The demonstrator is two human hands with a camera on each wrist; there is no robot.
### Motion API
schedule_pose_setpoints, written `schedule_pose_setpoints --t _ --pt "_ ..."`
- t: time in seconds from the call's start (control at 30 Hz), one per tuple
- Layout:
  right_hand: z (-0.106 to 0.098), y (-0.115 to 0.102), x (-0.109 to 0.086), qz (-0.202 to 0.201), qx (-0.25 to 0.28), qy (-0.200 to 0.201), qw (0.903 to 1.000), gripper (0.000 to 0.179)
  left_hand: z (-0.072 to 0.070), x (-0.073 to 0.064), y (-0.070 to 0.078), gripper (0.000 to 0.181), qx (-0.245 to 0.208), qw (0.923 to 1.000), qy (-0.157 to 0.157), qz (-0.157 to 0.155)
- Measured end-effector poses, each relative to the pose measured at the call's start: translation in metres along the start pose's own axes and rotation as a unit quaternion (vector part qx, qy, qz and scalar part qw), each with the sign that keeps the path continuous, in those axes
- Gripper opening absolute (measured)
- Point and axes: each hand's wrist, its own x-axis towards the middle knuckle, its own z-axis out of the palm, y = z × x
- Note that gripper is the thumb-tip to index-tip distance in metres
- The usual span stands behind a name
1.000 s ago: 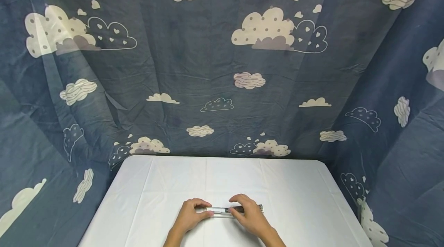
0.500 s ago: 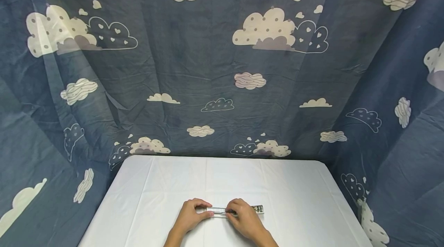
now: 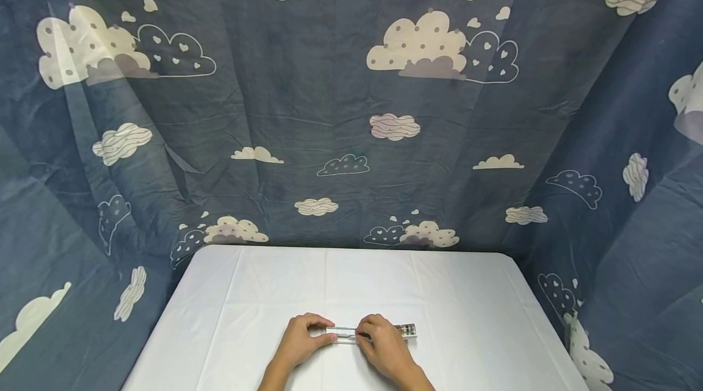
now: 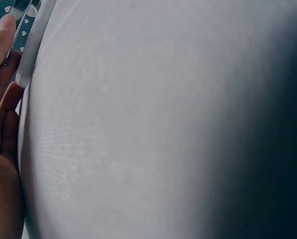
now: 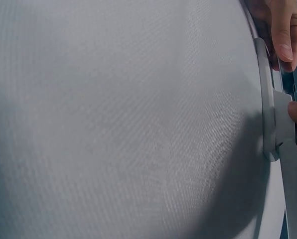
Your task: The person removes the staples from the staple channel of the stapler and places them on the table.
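Okay, device [image 3: 407, 330] sitting lower centre of frame; left hand [image 3: 303, 336] pinching left end, right hand [image 3: 381, 345] pinching near middle. Probably handling light, stiff, slick, maybe brittle; long edges likely offering best hold.

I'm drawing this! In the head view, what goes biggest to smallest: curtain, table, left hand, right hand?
1. Curtain
2. Table
3. Left hand and right hand: they look too alike to rank.
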Motion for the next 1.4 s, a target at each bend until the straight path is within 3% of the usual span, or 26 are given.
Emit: schedule_pose_setpoints --t 0.47,0.77,1.1,1.4 --pt "0.002 -0.008 0.004 0.058 0.073 0.006 0.9956 0.006 -0.001 0.001 -0.002 0.029 -0.004 1.0000 -0.002 -0.002" --pt "0.008 -0.011 0.009 0.058 0.127 0.041 0.9893 0.009 -0.002 0.000 -0.001 0.031 -0.009 0.9999 -0.005 0.001" --pt "0.007 -0.020 0.011 0.101 0.112 0.044 0.9876 0.009 0.000 0.000 0.001 0.030 -0.008 1.0000 -0.001 -0.003" --pt "0.004 -0.019 0.010 0.101 0.099 0.039 0.9892 0.009 0.000 0.000 -0.003 0.029 -0.004 1.0000 -0.002 -0.005"
